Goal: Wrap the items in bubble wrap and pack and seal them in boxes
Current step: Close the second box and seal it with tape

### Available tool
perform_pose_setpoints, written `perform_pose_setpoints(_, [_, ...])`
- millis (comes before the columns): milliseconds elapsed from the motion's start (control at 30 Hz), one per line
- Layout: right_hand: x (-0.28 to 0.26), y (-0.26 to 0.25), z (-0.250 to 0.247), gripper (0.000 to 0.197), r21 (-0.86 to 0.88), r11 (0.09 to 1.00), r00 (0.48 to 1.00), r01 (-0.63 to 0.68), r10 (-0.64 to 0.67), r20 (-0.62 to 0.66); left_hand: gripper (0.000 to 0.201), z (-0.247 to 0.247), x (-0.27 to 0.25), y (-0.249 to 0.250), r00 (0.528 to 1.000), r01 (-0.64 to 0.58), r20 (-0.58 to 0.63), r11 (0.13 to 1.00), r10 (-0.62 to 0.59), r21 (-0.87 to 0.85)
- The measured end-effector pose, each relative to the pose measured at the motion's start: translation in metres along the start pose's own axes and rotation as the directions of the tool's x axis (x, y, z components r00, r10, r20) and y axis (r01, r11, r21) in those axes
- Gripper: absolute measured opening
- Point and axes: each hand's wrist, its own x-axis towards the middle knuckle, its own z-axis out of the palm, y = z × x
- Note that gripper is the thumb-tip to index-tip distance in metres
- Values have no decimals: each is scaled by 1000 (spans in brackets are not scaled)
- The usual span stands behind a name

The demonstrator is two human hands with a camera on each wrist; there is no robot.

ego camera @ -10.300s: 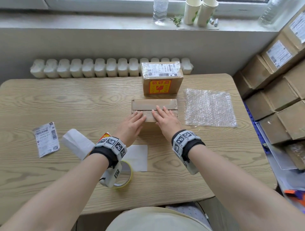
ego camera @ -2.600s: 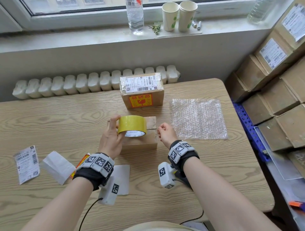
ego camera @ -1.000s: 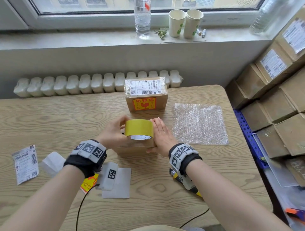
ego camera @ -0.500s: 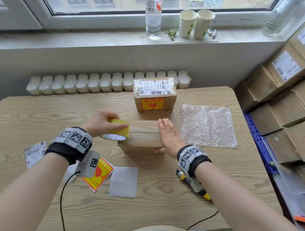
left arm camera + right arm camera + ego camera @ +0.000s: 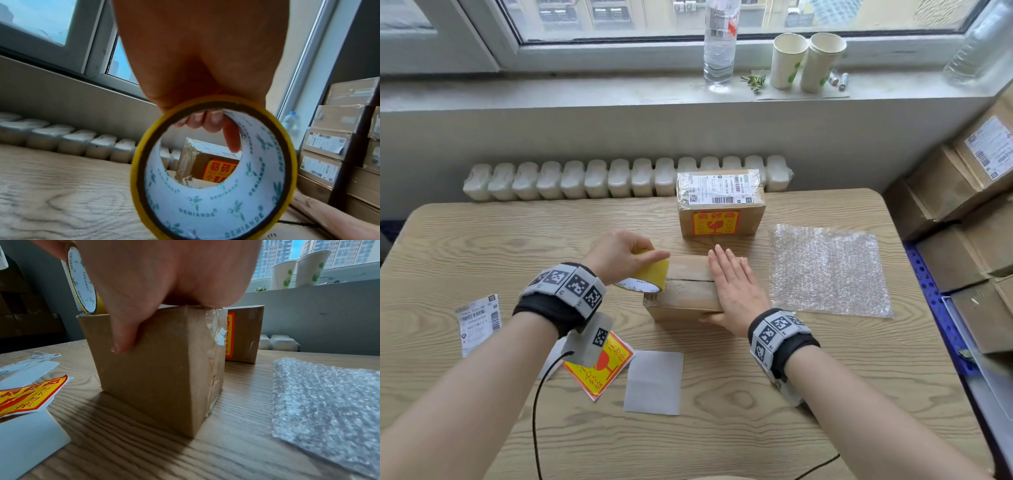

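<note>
A small brown cardboard box (image 5: 685,294) stands at the middle of the wooden table (image 5: 482,246). My left hand (image 5: 619,257) grips a yellow tape roll (image 5: 654,272) at the box's left top edge, thumb over the roll; its white printed core (image 5: 205,207) fills the left wrist view. My right hand (image 5: 736,291) lies flat on the right half of the box top with straight fingers. Its thumb (image 5: 123,337) rests down the near side of the box (image 5: 160,369). Clear tape runs down the box's right end. A bubble wrap sheet (image 5: 828,270) lies flat to the right.
A sealed box (image 5: 719,205) with a shipping label and a fragile sticker stands behind. A loose fragile sticker (image 5: 599,370), a white backing sheet (image 5: 654,380) and a shipping label (image 5: 477,322) lie near the front left. Stacked boxes (image 5: 962,205) line the right wall.
My left hand carried the tape roll from over the middle of the box to its left end. My right hand went flat onto the box top. Little has shifted in the last half second.
</note>
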Motion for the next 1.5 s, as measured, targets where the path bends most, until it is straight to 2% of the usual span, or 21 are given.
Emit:
perform_pose_setpoints(167, [0,-3,-1,117,-22,1000,1000,-10,10,14,31,-1,5,2,999,13,42,989,-20,147])
perform_pose_setpoints(300, [0,-3,1,116,-40,999,1000,-9,10,22,40,-2,8,-3,999,-4,45,972,-6,236])
perform_pose_setpoints(467, [2,-4,3,117,-46,999,1000,-9,10,21,46,1,8,-14,999,-16,38,892,-1,452])
perform_pose_setpoints(533, [2,-4,4,117,-47,999,1000,-5,6,8,48,4,7,-19,999,-15,34,873,-2,487])
perform_pose_setpoints(800, [1,-6,3,117,-45,999,1000,-25,25,7,48,14,10,-31,1000,-10,-12,869,19,495])
perform_pose_setpoints(967, [11,-29,2,123,-13,1000,1000,5,-5,17,50,15,10,-37,999,-23,-15,883,34,469])
perform_pose_setpoints(1167, [27,-36,0,116,24,999,1000,26,-26,-13,28,6,0,-35,996,-88,25,912,85,400])
perform_pose_setpoints(1500, [17,-25,11,122,-79,991,992,109,-114,-54,27,4,6,-38,991,-92,120,937,54,337])
